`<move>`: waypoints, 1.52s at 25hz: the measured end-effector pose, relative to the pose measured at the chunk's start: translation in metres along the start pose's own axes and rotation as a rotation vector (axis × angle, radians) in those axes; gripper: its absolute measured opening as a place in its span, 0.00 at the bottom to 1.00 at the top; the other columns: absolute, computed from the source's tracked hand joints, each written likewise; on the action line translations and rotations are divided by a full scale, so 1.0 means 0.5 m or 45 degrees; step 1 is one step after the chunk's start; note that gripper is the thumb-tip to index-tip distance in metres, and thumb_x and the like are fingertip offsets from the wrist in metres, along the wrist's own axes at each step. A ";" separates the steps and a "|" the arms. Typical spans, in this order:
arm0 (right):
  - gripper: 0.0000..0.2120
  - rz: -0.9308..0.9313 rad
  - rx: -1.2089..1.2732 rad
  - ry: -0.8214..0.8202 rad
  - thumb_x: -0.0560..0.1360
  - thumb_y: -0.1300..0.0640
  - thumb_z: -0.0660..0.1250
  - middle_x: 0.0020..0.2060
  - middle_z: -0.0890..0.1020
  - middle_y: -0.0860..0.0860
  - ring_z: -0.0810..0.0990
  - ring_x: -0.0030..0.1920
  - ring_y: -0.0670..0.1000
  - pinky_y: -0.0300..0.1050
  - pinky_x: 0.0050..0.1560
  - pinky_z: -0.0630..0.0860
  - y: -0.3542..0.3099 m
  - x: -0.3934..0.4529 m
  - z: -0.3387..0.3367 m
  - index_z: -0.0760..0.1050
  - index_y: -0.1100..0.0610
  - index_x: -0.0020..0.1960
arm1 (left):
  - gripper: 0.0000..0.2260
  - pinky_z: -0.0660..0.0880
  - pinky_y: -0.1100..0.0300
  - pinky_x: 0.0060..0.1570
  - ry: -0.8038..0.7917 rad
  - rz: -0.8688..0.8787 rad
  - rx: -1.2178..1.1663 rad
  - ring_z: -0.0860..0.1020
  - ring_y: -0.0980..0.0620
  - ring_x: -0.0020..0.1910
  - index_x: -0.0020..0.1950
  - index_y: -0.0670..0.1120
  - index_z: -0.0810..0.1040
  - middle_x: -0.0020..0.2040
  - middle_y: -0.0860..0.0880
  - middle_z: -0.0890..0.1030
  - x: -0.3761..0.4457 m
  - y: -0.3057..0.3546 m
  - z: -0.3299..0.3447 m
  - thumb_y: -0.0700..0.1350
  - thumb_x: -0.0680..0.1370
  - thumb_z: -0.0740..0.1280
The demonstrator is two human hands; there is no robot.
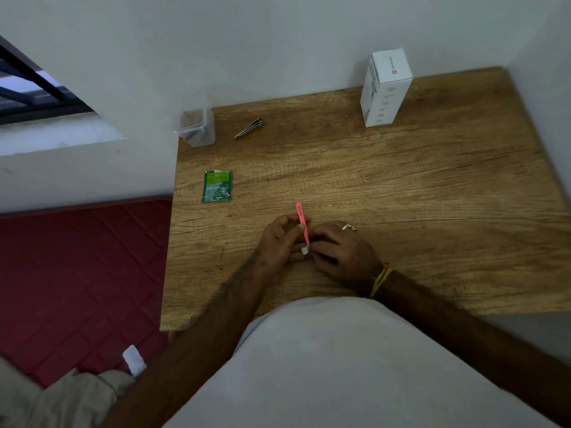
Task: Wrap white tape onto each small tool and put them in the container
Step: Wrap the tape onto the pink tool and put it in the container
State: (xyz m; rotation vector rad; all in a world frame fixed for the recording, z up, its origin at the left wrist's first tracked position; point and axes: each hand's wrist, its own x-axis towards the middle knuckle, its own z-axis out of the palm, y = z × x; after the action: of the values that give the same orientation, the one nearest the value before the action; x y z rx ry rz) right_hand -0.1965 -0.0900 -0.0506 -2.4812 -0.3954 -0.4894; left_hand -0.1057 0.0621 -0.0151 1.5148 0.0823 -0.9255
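A thin pink tool [301, 218] stands tilted between my two hands above the wooden table [401, 186]. My left hand [278, 242] pinches its shaft. A small piece of white tape [305, 250] sits at the tool's lower end, where the fingers of my right hand [336, 247] press against it. A metal nail clipper [248, 128] lies far back on the table. Beside it, at the back left corner, stands a clear plastic container [197, 128], open on top.
A torn green sachet [217, 186] lies on the table's left part. A white carton [384, 88] stands upright at the back by the wall. Left of the table is a red quilted mattress [77, 273] with a white scrap [133, 359] on it.
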 end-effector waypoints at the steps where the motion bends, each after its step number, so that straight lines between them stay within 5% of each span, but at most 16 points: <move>1: 0.05 -0.005 -0.004 -0.004 0.75 0.60 0.71 0.51 0.82 0.58 0.80 0.49 0.59 0.55 0.50 0.76 0.001 0.001 0.000 0.83 0.61 0.47 | 0.11 0.82 0.56 0.41 0.001 0.000 -0.003 0.84 0.48 0.42 0.65 0.40 0.76 0.52 0.39 0.84 0.000 0.001 -0.001 0.40 0.83 0.63; 11: 0.03 0.061 0.044 0.057 0.74 0.62 0.71 0.50 0.82 0.57 0.80 0.47 0.58 0.54 0.49 0.76 -0.006 0.002 0.005 0.82 0.62 0.46 | 0.11 0.83 0.54 0.42 -0.004 -0.015 -0.019 0.83 0.46 0.42 0.64 0.41 0.76 0.55 0.35 0.83 0.007 -0.004 -0.003 0.40 0.83 0.62; 17: 0.03 0.192 0.159 0.081 0.73 0.65 0.71 0.48 0.81 0.55 0.79 0.47 0.55 0.51 0.48 0.75 -0.010 0.009 -0.002 0.81 0.63 0.46 | 0.09 0.83 0.53 0.41 -0.009 -0.019 -0.087 0.85 0.46 0.41 0.61 0.43 0.78 0.48 0.40 0.83 0.003 -0.006 -0.002 0.40 0.83 0.62; 23: 0.03 0.849 0.524 0.395 0.72 0.66 0.72 0.39 0.82 0.50 0.80 0.41 0.46 0.41 0.42 0.77 -0.039 0.030 -0.012 0.81 0.60 0.43 | 0.10 0.83 0.52 0.47 -0.095 0.035 -0.118 0.85 0.42 0.50 0.62 0.42 0.76 0.52 0.41 0.85 -0.006 -0.008 -0.007 0.38 0.82 0.62; 26: 0.04 1.214 0.739 0.338 0.73 0.59 0.75 0.35 0.84 0.48 0.81 0.36 0.41 0.36 0.38 0.76 -0.042 0.047 -0.019 0.82 0.58 0.42 | 0.11 0.82 0.53 0.48 -0.099 0.077 -0.172 0.84 0.41 0.53 0.65 0.43 0.75 0.55 0.41 0.85 -0.009 -0.016 -0.012 0.37 0.83 0.61; 34: 0.04 1.376 0.764 0.088 0.72 0.59 0.74 0.34 0.85 0.53 0.85 0.39 0.54 0.52 0.44 0.83 -0.038 0.067 -0.026 0.82 0.58 0.40 | 0.15 0.82 0.51 0.52 -0.135 0.073 -0.182 0.84 0.43 0.54 0.64 0.48 0.77 0.55 0.44 0.84 -0.008 -0.020 -0.017 0.33 0.82 0.60; 38: 0.02 1.461 0.858 0.085 0.73 0.61 0.74 0.35 0.85 0.56 0.85 0.36 0.54 0.49 0.40 0.83 -0.031 0.069 -0.028 0.82 0.59 0.41 | 0.16 0.82 0.49 0.53 -0.135 0.103 -0.166 0.84 0.42 0.54 0.65 0.45 0.76 0.55 0.42 0.84 -0.014 -0.015 -0.013 0.32 0.80 0.64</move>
State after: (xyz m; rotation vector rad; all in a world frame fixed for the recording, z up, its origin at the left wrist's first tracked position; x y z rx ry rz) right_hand -0.1752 -0.0800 -0.0176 -1.6418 0.7585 0.0607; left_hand -0.1116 0.0723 -0.0176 1.3370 0.0044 -0.9167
